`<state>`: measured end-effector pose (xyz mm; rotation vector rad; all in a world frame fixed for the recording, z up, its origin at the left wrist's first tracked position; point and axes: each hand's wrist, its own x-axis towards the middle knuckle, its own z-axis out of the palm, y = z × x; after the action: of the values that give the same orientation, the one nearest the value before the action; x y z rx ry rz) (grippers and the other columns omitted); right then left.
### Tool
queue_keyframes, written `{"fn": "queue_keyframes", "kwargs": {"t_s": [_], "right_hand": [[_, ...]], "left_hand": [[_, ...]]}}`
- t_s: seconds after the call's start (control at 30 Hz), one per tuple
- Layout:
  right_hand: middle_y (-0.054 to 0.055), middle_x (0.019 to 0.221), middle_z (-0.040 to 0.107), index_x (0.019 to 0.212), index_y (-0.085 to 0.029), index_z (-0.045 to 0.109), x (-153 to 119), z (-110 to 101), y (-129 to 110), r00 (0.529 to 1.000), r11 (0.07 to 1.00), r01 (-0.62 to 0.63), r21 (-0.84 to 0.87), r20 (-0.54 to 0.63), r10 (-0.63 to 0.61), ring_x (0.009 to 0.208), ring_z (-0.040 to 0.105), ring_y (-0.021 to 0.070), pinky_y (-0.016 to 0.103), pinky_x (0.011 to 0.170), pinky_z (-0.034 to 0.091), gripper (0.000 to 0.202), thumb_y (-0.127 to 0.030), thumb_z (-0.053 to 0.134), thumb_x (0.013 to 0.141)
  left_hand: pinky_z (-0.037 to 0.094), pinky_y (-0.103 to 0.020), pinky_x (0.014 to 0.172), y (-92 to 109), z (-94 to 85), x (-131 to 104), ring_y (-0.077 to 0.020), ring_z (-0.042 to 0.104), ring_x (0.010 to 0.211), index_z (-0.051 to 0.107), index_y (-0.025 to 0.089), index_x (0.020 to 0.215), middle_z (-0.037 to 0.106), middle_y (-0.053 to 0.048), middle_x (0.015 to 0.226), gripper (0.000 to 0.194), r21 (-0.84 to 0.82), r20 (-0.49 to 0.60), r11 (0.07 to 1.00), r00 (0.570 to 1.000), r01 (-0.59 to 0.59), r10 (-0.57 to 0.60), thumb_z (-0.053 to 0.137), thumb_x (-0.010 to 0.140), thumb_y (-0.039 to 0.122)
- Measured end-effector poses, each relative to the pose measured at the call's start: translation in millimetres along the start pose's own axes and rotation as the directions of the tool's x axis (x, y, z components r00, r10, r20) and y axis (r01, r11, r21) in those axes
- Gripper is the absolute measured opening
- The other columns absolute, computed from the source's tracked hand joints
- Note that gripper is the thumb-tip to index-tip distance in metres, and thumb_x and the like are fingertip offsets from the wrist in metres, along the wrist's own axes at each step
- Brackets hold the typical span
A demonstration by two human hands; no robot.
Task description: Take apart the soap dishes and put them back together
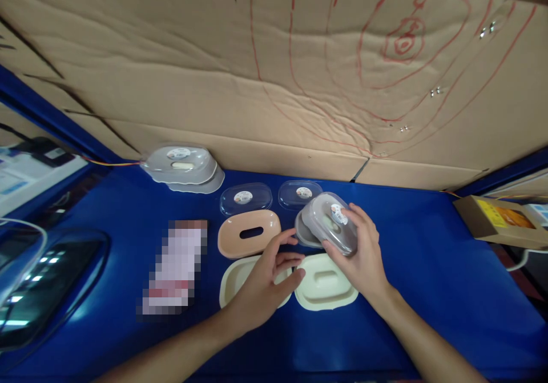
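Observation:
My right hand [363, 252] grips a grey oval plastic box with a clear lid [317, 217], which is tilted and bears a round label. Beneath it, a second grey piece [303, 232] shows in part. My left hand [274, 280] is open, fingers apart and curved, with nothing in it. It hovers over a cream oval tray [233, 277] and hides part of it. Below my right hand lies a cream oval piece with a raised middle [326, 283]. A peach oval tray with a dark slot [263, 220] sits just beyond my left hand.
Two clear lids [257, 194] [291, 192] lie behind the trays. At the back left stand stacked grey lidded boxes [192, 169]. A blurred-out flat item [175, 269] is on the blue table [411, 291]. Cardboard [214, 103] walls the back; a brown box [483, 229] stands right.

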<state>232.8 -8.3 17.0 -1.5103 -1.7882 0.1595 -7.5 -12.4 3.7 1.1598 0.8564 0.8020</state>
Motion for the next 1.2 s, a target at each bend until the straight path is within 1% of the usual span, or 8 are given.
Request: {"fn": "queue_keyframes", "kwargs": {"t_s": [0.13, 0.33, 0.57, 0.73, 0.87, 1.03, 1.13, 1.2], "right_hand": [[0.015, 0.154, 0.05, 0.146, -0.029, 0.049, 3.1, -0.8, 3.8, 0.998, 0.997, -0.047, 0.055, -0.047, 0.049, 0.148, 0.046, 0.0372, 0.063, 0.121, 0.04, 0.062, -0.047, 0.074, 0.093], [0.014, 0.15, 0.054, 0.144, -0.028, 0.051, -3.5, 0.1, -6.0, 0.998, 0.99, -0.013, 0.143, -0.064, 0.022, 0.145, 0.05, 0.0354, 0.06, 0.117, 0.046, 0.063, -0.045, 0.078, 0.09], [0.015, 0.155, 0.047, 0.148, -0.028, 0.048, -24.5, 3.3, -28.2, 0.999, 0.945, 0.045, 0.325, -0.014, -0.043, 0.149, 0.045, 0.0387, 0.059, 0.117, 0.047, 0.07, -0.055, 0.076, 0.09], [0.015, 0.158, 0.041, 0.153, -0.028, 0.042, -34.5, 6.0, -33.4, 0.993, 0.878, 0.074, 0.474, 0.048, -0.109, 0.153, 0.039, 0.038, 0.058, 0.121, 0.042, 0.079, -0.071, 0.067, 0.091], [0.014, 0.162, 0.035, 0.155, -0.03, 0.039, -36.0, 3.3, -35.9, 0.983, 0.895, 0.077, 0.44, 0.116, -0.142, 0.154, 0.036, 0.0388, 0.056, 0.122, 0.041, 0.085, -0.072, 0.07, 0.088], [0.013, 0.161, 0.038, 0.154, -0.031, 0.04, -32.6, -3.1, -41.5, 0.979, 0.856, 0.015, 0.517, 0.167, -0.118, 0.154, 0.037, 0.0384, 0.057, 0.122, 0.042, 0.079, -0.072, 0.065, 0.092], [0.012, 0.16, 0.042, 0.153, -0.032, 0.041, -21.0, -10.8, -32.0, 0.983, 0.786, -0.058, 0.616, 0.171, -0.061, 0.152, 0.043, 0.0353, 0.052, 0.119, 0.047, 0.072, -0.075, 0.055, 0.096], [0.011, 0.16, 0.044, 0.152, -0.034, 0.041, -6.2, -17.9, -9.9, 0.989, 0.8, -0.073, 0.596, 0.147, -0.02, 0.148, 0.049, 0.0332, 0.05, 0.116, 0.05, 0.069, -0.074, 0.053, 0.097]], "left_hand": [[0.046, -0.055, 0.116, -1.7, 0.3, 1.5, -0.0307, 0.065, 0.128, 0.046, 0.033, 0.148, 0.057, -0.014, 0.146, 0.066, -0.169, 0.136, 0.98, 0.987, 0.107, -0.085, 0.078, 0.092, 0.046], [0.029, -0.055, 0.126, 12.0, -0.9, 5.2, -0.0324, 0.057, 0.142, 0.044, 0.031, 0.153, 0.063, -0.015, 0.148, 0.076, -0.359, 0.279, 0.871, 0.929, 0.336, -0.244, 0.084, 0.088, 0.032], [0.044, -0.054, 0.113, 21.6, 2.9, 5.4, -0.0325, 0.065, 0.128, 0.058, 0.029, 0.143, 0.07, -0.012, 0.137, 0.069, -0.379, 0.186, 0.897, 0.968, 0.227, -0.166, 0.09, 0.082, 0.032], [0.046, -0.053, 0.113, 20.9, 4.6, -2.9, -0.0376, 0.062, 0.134, 0.067, 0.026, 0.137, 0.076, -0.012, 0.128, 0.072, -0.399, 0.294, 0.885, 0.948, 0.239, -0.123, 0.096, 0.073, 0.04], [0.044, -0.054, 0.114, 20.8, 2.1, -3.8, -0.0385, 0.065, 0.13, 0.068, 0.025, 0.138, 0.075, -0.014, 0.13, 0.08, -0.412, 0.399, 0.873, 0.913, 0.262, -0.086, 0.098, 0.067, 0.049], [0.048, -0.046, 0.108, 21.4, 1.6, -1.6, -0.0333, 0.067, 0.125, 0.069, 0.025, 0.136, 0.074, -0.013, 0.132, 0.073, -0.434, 0.372, 0.872, 0.927, 0.226, -0.055, 0.094, 0.073, 0.052], [0.054, -0.039, 0.096, 18.8, 0.5, -1.5, -0.0295, 0.071, 0.116, 0.068, 0.025, 0.134, 0.076, -0.012, 0.125, 0.071, -0.452, 0.353, 0.861, 0.933, 0.233, -0.067, 0.095, 0.072, 0.049], [0.056, -0.038, 0.091, 15.6, -1.7, -2.1, -0.0283, 0.072, 0.112, 0.068, 0.024, 0.132, 0.077, -0.011, 0.122, 0.069, -0.479, 0.354, 0.839, 0.931, 0.258, -0.085, 0.095, 0.073, 0.048]]}}
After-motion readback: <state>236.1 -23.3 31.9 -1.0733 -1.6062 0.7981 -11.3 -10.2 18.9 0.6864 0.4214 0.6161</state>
